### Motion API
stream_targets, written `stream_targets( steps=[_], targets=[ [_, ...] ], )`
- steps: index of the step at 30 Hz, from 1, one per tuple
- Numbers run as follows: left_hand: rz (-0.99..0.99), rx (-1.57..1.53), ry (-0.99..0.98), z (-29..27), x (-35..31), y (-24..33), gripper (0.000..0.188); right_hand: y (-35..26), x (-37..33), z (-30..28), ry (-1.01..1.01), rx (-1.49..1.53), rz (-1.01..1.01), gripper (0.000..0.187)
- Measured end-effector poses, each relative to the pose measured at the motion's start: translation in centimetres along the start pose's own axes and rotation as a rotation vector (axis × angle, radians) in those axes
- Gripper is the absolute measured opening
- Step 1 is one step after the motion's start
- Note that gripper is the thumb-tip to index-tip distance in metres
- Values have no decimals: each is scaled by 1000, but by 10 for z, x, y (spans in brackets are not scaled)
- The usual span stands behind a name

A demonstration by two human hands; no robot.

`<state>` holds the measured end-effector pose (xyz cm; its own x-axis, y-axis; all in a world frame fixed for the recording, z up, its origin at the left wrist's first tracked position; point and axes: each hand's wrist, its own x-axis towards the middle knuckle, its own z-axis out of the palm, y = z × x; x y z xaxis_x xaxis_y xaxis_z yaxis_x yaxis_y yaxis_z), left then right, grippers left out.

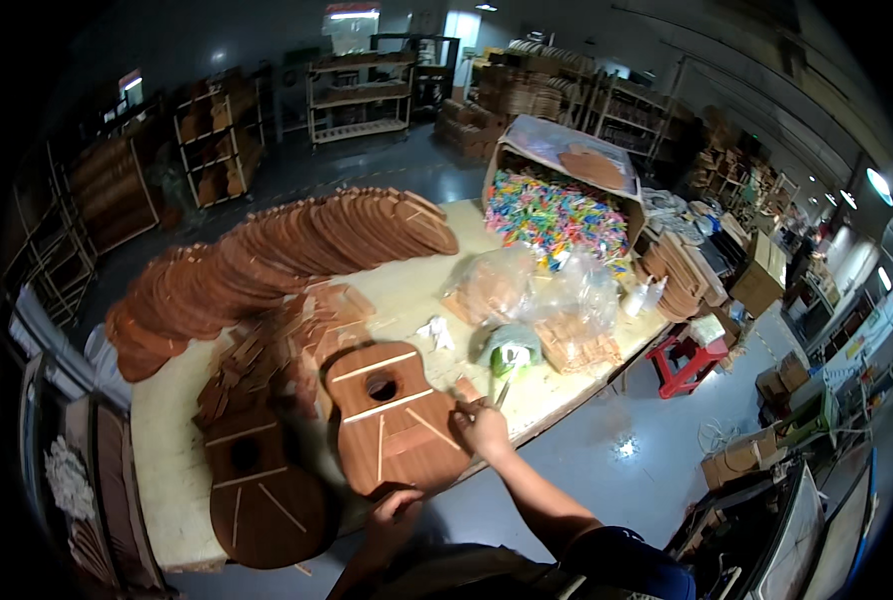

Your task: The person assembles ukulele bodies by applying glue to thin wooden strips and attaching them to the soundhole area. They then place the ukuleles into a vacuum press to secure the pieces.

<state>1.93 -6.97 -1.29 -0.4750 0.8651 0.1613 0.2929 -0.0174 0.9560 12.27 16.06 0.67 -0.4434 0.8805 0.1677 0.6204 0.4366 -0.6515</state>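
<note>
1. I am watching the plate (357, 433) lying flat at the table's near edge, below the centre of my view; all clock directions are running from its middle.
2. Its narrow end is pointing to 11 o'clock and its broad end to 5, so its long axis is leaning slightly left of straight ahead.
3. Two pale braces (385, 401) are crossing it, one on either side of the sound hole (380, 387); two thinner ones are fanning over the broad end.
4. My left hand (395, 508) is bending its fingers against the near rim at 6 o'clock; I cannot tell whether it is pinching it.
5. My right hand (484, 430) is curling its fingers at 3 o'clock beside the right rim; a brown chip (466, 388) is showing near the fingertips, and I cannot tell if they are gripping it.
6. The table (467, 222) is ending just beyond the plate at 4 to 5 o'clock, with floor showing past it.
7. Pale tabletop is showing at 12 to 1 o'clock, around a white scrap (437, 332).
8. Strips (317, 325) are crowding 10 to 11 o'clock, a second plate (267, 515) is lying at 8, and a green pot (512, 356) is standing at 2.
</note>
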Motion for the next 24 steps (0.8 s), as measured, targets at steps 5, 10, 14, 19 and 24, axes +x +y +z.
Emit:
stream_targets(
  steps=[5,10,14,19,24],
  targets=[
    [0,72,-73,-3,1,-7,13,18,5,7,52,221,57,22],
    [-75,93,-57,-5,-11,-8,13,7,-3,7,-34,469,162,38],
    [3,40,-108,-3,-6,22,10,16,-9,8,-125,955,81,38],
    [-284,-387,-346,-45,-19,2,15,-50,-35,-20,-151,1414,114,40],
    [-79,-94,-21,-110,-67,-10,28,-138,-94,36,-373,1502,131,42]
  ],
)
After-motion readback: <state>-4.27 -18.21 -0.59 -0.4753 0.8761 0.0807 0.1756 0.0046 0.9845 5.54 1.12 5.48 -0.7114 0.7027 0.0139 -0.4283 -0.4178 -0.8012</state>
